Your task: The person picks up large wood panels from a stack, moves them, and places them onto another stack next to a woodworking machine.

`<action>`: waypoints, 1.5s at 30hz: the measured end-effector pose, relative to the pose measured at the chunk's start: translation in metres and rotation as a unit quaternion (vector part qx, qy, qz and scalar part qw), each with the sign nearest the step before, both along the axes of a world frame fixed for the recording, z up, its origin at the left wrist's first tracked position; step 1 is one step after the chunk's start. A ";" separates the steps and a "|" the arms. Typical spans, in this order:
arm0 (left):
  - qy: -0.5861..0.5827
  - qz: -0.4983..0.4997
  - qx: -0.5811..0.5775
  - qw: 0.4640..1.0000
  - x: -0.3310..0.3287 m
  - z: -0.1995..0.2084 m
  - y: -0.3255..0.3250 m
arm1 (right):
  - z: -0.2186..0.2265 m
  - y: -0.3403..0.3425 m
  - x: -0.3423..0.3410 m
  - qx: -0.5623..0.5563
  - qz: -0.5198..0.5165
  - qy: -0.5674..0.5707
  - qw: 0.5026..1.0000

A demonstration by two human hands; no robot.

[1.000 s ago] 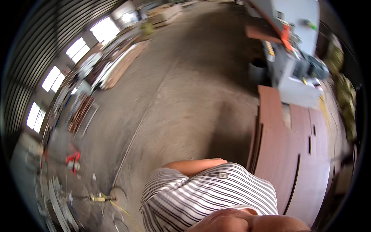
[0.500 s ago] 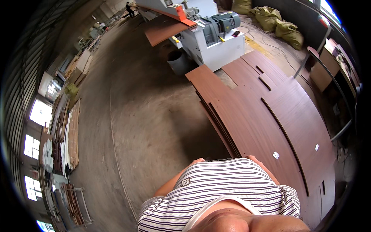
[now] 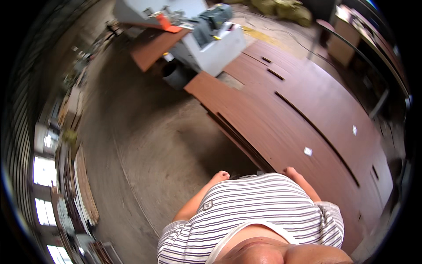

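My left hand (image 3: 220, 176) is beside the front of my striped shirt, over the concrete floor. Its fingers look curled in, and I see nothing in them. On the other side of the shirt, my right hand (image 3: 290, 171) is near the close end of a stack of brown wood-grain boards (image 3: 263, 119). Its fingers also look bent inward with nothing visible in them; whether it touches the boards I cannot tell. Dark gaps show between the boards on top, and two small white labels (image 3: 308, 152) lie on them.
Beyond the stack stands a white machine (image 3: 222, 50) with a grey motor (image 3: 216, 16) and a brown panel (image 3: 154, 46) on it. A dark bin (image 3: 175, 75) sits beside it. Yellowish sacks (image 3: 281, 11) lie at the back, a desk (image 3: 340, 46) and metal rail far right, stacked planks (image 3: 83, 185) left.
The view has turned, so the machine and boards sit farther left in the picture. Both hands show more fully from behind the shirt; the left one shows curled fingers.
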State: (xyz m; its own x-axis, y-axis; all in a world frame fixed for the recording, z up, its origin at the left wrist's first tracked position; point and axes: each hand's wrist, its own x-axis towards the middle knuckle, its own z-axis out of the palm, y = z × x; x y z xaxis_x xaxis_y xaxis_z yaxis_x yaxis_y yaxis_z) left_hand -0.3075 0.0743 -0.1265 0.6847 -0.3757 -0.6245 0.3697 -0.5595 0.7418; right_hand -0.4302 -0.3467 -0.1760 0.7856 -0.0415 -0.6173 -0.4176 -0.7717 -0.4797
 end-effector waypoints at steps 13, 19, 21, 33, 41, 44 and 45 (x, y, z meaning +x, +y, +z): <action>0.128 0.103 -0.010 0.986 0.070 0.062 -0.015 | 0.008 0.003 -0.066 0.025 -0.148 0.047 0.988; 0.110 0.170 -0.083 0.976 0.160 0.080 -0.004 | 0.051 0.029 -0.057 0.110 -0.342 0.000 0.933; 0.094 0.210 -0.117 0.966 0.191 0.085 0.013 | 0.062 0.048 -0.043 0.096 -0.390 0.005 0.916; -0.005 0.424 -0.324 0.846 0.384 0.115 0.123 | 0.071 0.139 0.043 0.088 -0.338 -0.003 0.937; -0.010 0.496 -0.358 0.791 0.460 0.144 0.122 | 0.054 0.155 0.002 0.031 -0.346 0.001 0.938; 0.014 0.499 -0.376 0.780 0.473 0.148 0.121 | 0.064 0.162 -0.006 -0.019 -0.378 0.034 0.925; 0.022 0.497 -0.380 0.780 0.475 0.149 0.119 | 0.051 0.161 -0.015 -0.013 -0.382 0.027 0.924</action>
